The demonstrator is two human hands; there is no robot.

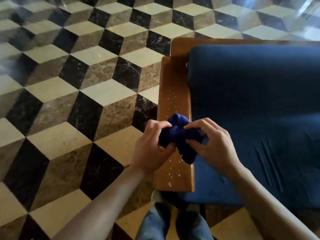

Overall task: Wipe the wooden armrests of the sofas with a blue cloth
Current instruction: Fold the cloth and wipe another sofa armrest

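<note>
A wooden armrest [174,94] runs away from me along the left side of a sofa with blue cushions [256,104]. White droplets or specks dot its top, both beyond my hands and near its front end. A bunched dark blue cloth [180,135] hangs just above the armrest's middle. My left hand [152,144] grips the cloth's left side and my right hand [209,141] pinches its right side. The armrest under the cloth and hands is hidden.
A marble floor in a cube pattern of cream, brown and black tiles [78,101] spreads to the left and beyond the sofa. My legs in blue jeans [173,226] stand at the armrest's front end. The sofa's wooden back frame [178,45] joins the armrest's far end.
</note>
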